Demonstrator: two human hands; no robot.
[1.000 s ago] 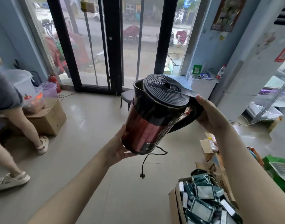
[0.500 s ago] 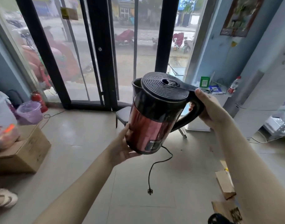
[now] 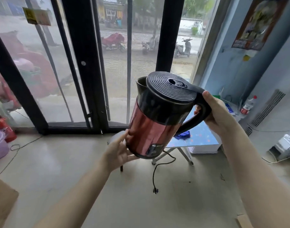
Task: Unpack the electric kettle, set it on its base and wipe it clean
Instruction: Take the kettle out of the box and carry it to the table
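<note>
Centre frame, my right hand (image 3: 221,117) curls round the handle of the red steel black-lidded kettle (image 3: 149,129), left hand (image 3: 118,152) spread beneath; the dangling black cord (image 3: 155,191) could snag.

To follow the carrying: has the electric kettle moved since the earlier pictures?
Yes. The electric kettle has been carried forward, toward the black door frame; the stool there now shows just behind its bottom.
</note>
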